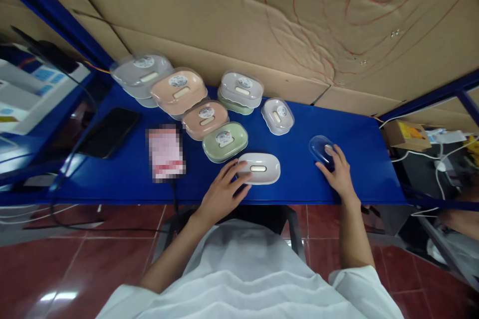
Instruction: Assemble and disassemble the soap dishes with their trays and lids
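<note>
An oval pale grey-white soap dish [270,168] without a cover lies on the blue table [299,189], a light slot-shaped piece at its middle. My left hand [224,190] grips its left end, fingers over the rim and thumb on the near side. Farther right, a clear oval lid [318,145] rests on the table. My right hand [340,172] has thumb and fingers around the lid's near right side, partly covering it. Just behind the dish sits a green soap dish [225,142] under a clear labelled lid.
Lidded dishes stand toward the back: orange dishes [205,118], a grey stack [144,77] and a small grey dish [278,116]. Left lie a blurred-out pink-screened device [166,153] and a black tablet-like slab [109,132]. A cardboard wall [232,25] closes the back.
</note>
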Available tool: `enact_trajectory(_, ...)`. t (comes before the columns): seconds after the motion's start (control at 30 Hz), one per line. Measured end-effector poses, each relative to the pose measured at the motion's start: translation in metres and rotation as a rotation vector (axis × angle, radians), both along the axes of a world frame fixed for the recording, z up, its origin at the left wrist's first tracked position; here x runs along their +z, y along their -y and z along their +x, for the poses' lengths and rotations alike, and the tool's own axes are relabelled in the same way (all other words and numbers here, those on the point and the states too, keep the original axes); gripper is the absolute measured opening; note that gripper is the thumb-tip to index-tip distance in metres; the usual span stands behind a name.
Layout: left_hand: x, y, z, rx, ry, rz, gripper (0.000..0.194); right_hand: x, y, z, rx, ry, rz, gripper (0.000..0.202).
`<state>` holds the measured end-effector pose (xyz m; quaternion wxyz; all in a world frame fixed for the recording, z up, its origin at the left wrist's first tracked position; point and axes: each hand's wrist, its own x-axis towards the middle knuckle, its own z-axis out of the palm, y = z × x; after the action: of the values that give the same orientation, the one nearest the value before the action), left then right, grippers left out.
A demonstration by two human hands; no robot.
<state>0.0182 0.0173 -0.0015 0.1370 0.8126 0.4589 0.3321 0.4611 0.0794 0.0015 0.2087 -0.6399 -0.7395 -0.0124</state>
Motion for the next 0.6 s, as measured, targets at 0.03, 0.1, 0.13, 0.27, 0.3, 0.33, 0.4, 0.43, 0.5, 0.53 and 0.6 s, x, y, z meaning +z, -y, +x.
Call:
enact_trajectory(0.03, 0.0, 0.001, 0.0, 0.001, 0.008, -0.01, 0.027, -0.001, 0.006, 0.007, -0.071, -0.027, 0.046, 0.062)
enact_trajectory(0.1, -0.001, 0.002, 0.0, 0.024, 0.032, -0.044, 0.027, -0.001, 0.017, 0.01, -0.186, -0.081, 0.142, 0.059)
enact_trajectory(0.13, -0.002, 0.003, 0.0, 0.038, 0.048, -0.071, 0.026, 0.0, 0.022, 0.004, -0.201, -0.114, 0.161, 0.057)
enact_trajectory(0.27, -0.005, 0.003, -0.003, 0.037, 0.145, -0.211, 0.032, 0.011, 0.046, -0.071, 0.115, -0.287, 0.006, 0.052)
enact_trajectory(0.3, -0.005, 0.002, -0.004, 0.026, 0.168, -0.244, 0.039, 0.014, 0.051, -0.096, 0.252, -0.29, -0.056, 0.053)
enact_trajectory(0.33, -0.005, 0.001, -0.005, 0.013, 0.187, -0.273, 0.049, 0.016, 0.054, -0.12, 0.373, -0.269, -0.106, 0.056)
enact_trajectory(0.4, -0.004, -0.001, -0.008, -0.015, 0.22, -0.314, 0.068, 0.018, 0.057, -0.158, 0.554, -0.212, -0.112, 0.063)
enact_trajectory(0.43, -0.004, -0.001, -0.009, -0.03, 0.232, -0.325, 0.074, 0.018, 0.056, -0.17, 0.615, -0.173, -0.093, 0.067)
enact_trajectory(0.5, -0.004, -0.002, -0.01, -0.051, 0.254, -0.33, 0.08, 0.016, 0.051, -0.183, 0.691, -0.097, -0.05, 0.072)
enact_trajectory(0.53, -0.003, -0.002, -0.01, -0.054, 0.261, -0.33, 0.081, 0.014, 0.049, -0.185, 0.715, -0.067, -0.034, 0.074)
enact_trajectory(0.6, -0.004, -0.003, -0.01, -0.057, 0.263, -0.328, 0.081, 0.01, 0.045, -0.183, 0.732, -0.041, -0.003, 0.077)
